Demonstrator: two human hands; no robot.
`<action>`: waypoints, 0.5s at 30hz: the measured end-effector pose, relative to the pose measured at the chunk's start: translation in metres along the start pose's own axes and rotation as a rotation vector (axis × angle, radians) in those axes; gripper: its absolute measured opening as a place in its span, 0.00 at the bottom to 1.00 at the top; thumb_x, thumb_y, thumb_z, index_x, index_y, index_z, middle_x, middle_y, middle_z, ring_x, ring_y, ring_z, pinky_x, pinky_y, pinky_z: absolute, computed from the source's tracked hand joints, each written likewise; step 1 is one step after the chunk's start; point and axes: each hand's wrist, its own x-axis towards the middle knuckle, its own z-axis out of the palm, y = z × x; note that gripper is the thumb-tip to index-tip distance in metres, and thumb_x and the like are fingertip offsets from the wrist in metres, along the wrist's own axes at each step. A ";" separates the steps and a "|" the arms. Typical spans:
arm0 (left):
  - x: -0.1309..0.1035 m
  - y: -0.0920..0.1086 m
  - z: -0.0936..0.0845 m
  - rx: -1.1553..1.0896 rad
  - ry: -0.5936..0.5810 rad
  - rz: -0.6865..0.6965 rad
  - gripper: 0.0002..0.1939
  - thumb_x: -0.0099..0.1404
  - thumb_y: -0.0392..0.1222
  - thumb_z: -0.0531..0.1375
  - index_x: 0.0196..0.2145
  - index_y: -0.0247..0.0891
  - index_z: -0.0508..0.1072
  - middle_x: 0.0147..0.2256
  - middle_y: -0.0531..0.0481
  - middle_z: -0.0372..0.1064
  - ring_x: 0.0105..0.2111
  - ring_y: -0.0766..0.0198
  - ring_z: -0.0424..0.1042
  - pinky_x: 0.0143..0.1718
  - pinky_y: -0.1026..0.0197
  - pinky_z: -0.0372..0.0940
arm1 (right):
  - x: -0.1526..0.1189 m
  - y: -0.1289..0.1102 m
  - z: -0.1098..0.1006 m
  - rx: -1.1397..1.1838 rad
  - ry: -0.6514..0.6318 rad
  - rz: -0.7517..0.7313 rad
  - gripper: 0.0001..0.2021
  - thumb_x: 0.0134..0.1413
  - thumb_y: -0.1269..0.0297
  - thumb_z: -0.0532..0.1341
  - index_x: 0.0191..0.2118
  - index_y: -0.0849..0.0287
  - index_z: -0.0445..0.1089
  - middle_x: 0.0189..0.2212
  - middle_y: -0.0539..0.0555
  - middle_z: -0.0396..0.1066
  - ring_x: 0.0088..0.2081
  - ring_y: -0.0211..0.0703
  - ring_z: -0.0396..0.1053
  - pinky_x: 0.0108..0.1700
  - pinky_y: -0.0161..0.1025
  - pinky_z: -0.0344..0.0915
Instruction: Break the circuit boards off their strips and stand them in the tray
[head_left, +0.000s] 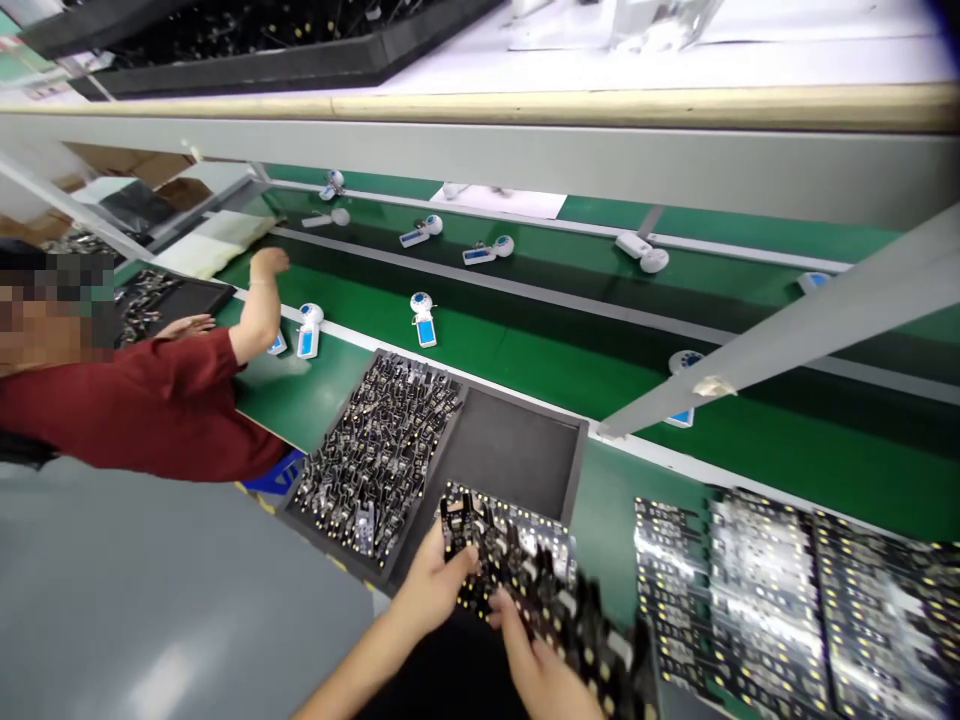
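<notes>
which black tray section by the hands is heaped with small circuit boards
The left section: small circuit boards fill it, while the right section, partly behind the held boards, shows dark floor.

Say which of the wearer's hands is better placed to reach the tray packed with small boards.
Probably the left hand: it is beside the packed tray, while the right hand is farther off. Both hold circuit boards, so the left would likely need freeing first.

The left hand (pixel 435 580) and right hand (pixel 536 660) are bare, as is the left forearm (pixel 360 660). Between them shows plain black clothing (pixel 450 672), dark all over.
</notes>
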 end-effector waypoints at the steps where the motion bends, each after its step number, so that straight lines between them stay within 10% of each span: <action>1: 0.002 0.001 -0.001 -0.024 -0.026 -0.004 0.31 0.56 0.44 0.65 0.56 0.40 0.63 0.51 0.43 0.69 0.51 0.49 0.67 0.55 0.47 0.60 | 0.002 0.002 0.000 -0.019 -0.009 -0.016 0.09 0.54 0.54 0.61 0.36 0.49 0.77 0.30 0.51 0.78 0.36 0.46 0.76 0.43 0.37 0.72; 10: 0.007 0.000 0.007 0.130 0.165 0.073 0.28 0.52 0.38 0.66 0.51 0.43 0.68 0.47 0.47 0.73 0.50 0.49 0.68 0.55 0.49 0.58 | 0.009 0.005 0.012 -0.175 -0.039 -0.111 0.14 0.57 0.56 0.58 0.44 0.53 0.76 0.34 0.58 0.77 0.41 0.54 0.74 0.48 0.47 0.69; 15: 0.005 -0.005 0.000 -0.251 -0.236 -0.044 0.34 0.51 0.39 0.66 0.56 0.38 0.64 0.52 0.43 0.69 0.53 0.46 0.65 0.56 0.47 0.58 | 0.022 0.003 0.005 -0.230 -0.177 -0.157 0.12 0.56 0.54 0.59 0.43 0.47 0.76 0.31 0.52 0.77 0.39 0.51 0.74 0.48 0.45 0.70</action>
